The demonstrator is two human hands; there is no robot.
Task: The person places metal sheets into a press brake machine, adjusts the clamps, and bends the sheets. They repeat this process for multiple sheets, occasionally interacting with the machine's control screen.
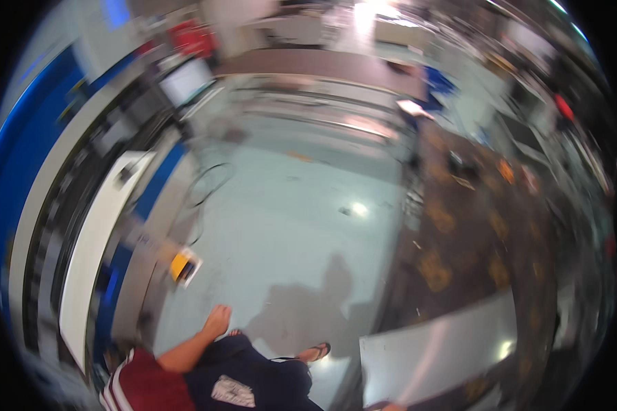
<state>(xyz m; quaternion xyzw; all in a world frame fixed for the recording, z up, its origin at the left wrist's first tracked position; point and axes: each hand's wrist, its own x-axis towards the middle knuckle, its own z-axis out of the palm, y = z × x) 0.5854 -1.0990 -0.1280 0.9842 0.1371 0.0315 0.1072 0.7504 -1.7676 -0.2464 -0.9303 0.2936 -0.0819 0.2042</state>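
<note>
My left hand hangs over the floor at the lower left, its fingers curled in with nothing visible in them. Only a sliver of my right hand shows at the bottom edge, beside the near edge of a shiny metal sheet; its fingers are cut off from view. The sheet lies flat on the near end of a dark, stained worktable to my right. Closest to my left hand is a yellow and white foot pedal box on the floor.
A long blue and white machine runs along the left, with a dark cable on the floor beside it. A brown-topped table stands across the far end. Small blurred items, one of them orange, lie on the worktable.
</note>
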